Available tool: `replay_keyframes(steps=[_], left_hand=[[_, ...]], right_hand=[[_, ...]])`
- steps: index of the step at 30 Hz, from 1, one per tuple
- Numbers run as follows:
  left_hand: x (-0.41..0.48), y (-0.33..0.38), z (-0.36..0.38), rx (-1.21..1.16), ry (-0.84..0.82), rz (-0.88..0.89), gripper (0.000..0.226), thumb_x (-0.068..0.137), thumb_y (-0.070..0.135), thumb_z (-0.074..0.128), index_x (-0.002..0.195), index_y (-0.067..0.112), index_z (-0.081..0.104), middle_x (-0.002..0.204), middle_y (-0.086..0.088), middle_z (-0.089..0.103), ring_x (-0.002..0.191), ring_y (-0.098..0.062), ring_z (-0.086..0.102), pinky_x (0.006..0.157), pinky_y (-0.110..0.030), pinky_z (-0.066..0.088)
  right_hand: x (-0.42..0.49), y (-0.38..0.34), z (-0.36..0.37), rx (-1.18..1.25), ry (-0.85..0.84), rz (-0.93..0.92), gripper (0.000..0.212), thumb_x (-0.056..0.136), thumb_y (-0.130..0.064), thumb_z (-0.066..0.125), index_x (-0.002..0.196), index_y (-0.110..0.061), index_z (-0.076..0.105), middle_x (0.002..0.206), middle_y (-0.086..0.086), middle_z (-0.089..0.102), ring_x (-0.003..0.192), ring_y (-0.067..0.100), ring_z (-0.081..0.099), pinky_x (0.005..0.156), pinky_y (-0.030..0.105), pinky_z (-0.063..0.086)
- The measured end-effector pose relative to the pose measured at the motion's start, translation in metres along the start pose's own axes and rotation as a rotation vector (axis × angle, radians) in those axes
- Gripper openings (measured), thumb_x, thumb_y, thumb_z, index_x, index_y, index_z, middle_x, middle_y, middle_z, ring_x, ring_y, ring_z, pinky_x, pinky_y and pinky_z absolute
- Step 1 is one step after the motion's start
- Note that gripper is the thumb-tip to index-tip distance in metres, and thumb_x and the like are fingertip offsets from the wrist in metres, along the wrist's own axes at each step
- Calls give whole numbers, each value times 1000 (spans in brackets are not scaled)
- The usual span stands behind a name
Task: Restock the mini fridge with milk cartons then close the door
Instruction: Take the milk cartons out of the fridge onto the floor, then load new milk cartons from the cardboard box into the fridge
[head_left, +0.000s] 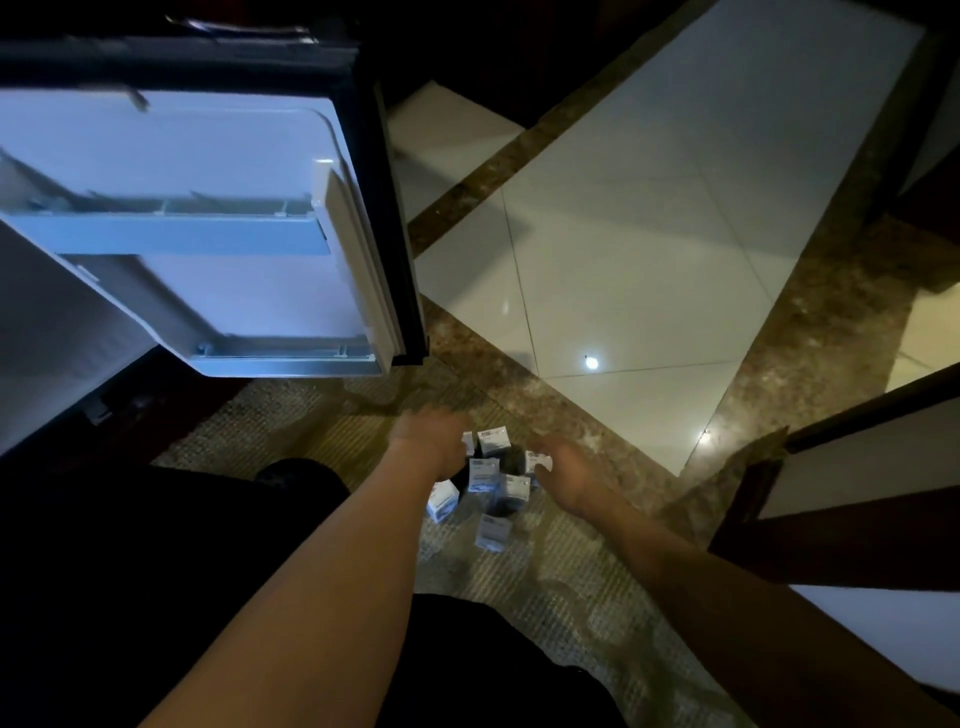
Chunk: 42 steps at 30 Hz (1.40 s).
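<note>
down on the patterned carpet (322, 431) a cluster of small milk cartons (483, 474) stands between the two hands. the left hand (434, 441) hangs over the left edge of the cluster, back upward, its fingers (454, 460) pointing down among the nearest cartons. motion blur hides whether they grip one, so i cannot tell. the right hand (569, 480) is at the right edge with its palm turned toward the cartons and its fingers spread wide and relaxed. the rightmost carton (537, 461) sits just beside its thumb, and nothing is held.

the carpet meets a strip of brown marble floor (810, 338), with pale glossy tiles (649, 234) beyond it that catch two bright spots of light. the mini fridge door (208, 156) stands open at upper left, showing its white inner side. a dark wooden cabinet (831, 530) with pale panels stands at the right. the room is dim. the person's dark trousers (104, 571) fill the lower left.

counted: seven cartons can be seen, one of them mostly hidden behind the left hand; two hands; one fridge door with two door shelves (171, 234).
</note>
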<state>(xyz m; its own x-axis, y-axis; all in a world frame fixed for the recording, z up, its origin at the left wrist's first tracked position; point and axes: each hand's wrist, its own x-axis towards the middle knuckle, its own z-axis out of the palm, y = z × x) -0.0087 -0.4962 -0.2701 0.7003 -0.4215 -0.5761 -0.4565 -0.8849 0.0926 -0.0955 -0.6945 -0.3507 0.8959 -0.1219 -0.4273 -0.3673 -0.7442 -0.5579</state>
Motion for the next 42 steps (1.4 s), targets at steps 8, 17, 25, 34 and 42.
replay_keyframes(steps=[8, 17, 25, 34, 42], left_hand=[[-43, -18, -63, 70, 174, 17, 38, 98, 30, 46, 134, 20, 52, 135, -6, 56, 123, -27, 54, 100, -43, 44], [-140, -81, -147, 180, 505, -29, 45, 100, 35, 46, 144, 24, 45, 145, -1, 50, 133, -22, 46, 108, -40, 36], [-278, -181, -176, 302, 657, -314, 50, 101, 37, 46, 149, 26, 39, 152, 2, 42, 142, -18, 36, 116, -38, 26], [-439, -251, -143, 198, 738, -673, 55, 100, 47, 46, 151, 31, 35, 154, 5, 39, 144, -18, 32, 119, -39, 23], [-559, -255, -36, 46, 855, -912, 41, 98, 40, 49, 137, 31, 54, 136, 9, 57, 130, -16, 51, 111, -37, 37]], right_hand=[[-1, -67, -31, -9, 26, -213, 43, 93, -13, 58, 136, -18, 57, 137, 3, 58, 125, 22, 55, 105, 29, 42], [-20, -233, -88, 21, 125, -603, 41, 98, -27, 57, 138, -28, 52, 138, -10, 52, 130, 9, 46, 112, 32, 39], [-57, -387, -100, -65, 113, -960, 39, 100, -25, 55, 139, -23, 51, 142, -8, 50, 136, 11, 38, 114, 32, 31], [-130, -540, -33, -164, -17, -1323, 48, 99, -31, 56, 145, -19, 47, 146, -3, 48, 139, 16, 36, 115, 38, 31], [-223, -606, 74, -325, -233, -1553, 50, 101, -38, 52, 148, -22, 43, 152, -3, 42, 144, 17, 32, 117, 40, 31]])
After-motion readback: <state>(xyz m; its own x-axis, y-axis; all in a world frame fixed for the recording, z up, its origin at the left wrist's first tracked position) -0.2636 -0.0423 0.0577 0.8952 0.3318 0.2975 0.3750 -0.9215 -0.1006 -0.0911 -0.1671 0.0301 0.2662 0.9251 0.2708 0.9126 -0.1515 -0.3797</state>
